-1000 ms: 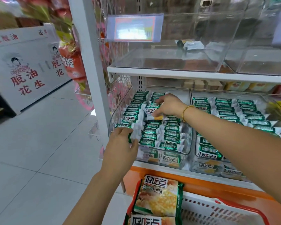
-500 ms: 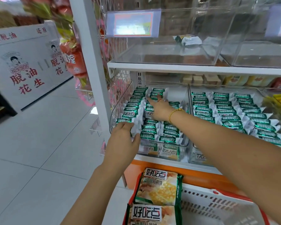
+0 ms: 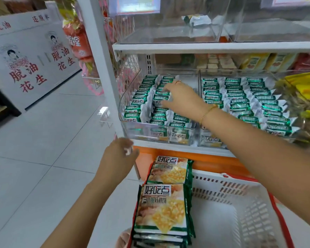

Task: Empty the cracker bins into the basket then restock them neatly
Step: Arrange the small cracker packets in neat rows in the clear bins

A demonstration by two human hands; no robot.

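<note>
1. The left cracker bin (image 3: 141, 133) stands on the lower shelf at the rack's corner, packed with small green-and-silver cracker packets (image 3: 143, 93) in rows; the middle row looks slightly uneven.
2. The right hand (image 3: 184, 99) is stretched over that middle row with fingers spread and touching the packets. Whether one is pinched cannot be told through the blur.
3. The left hand (image 3: 120, 154) hangs in the air below the bin's front, blurred and loosely curled. No packet is seen in it.
4. The right cracker bin (image 3: 240, 71), just beside the first, is filled with tidy, overlapping rows.
5. The basket (image 3: 222, 190), white with red trim, sits below the shelf. Large cracker bags (image 3: 161, 208) are stacked at its left edge, and no small packets are seen in it.
6. The emptying is judged done and the restocking nearly so. Only straightening of the left bin's rows appears to be left.
7. Above, clear upper bins (image 3: 168, 34) rest on a white shelf board (image 3: 186, 48). One stray wrapper (image 3: 197, 19) lies inside.
8. The aisle is floored with pale tiles (image 3: 52, 131), and a white display counter (image 3: 30, 65) printed with red characters stands to the left.
</note>
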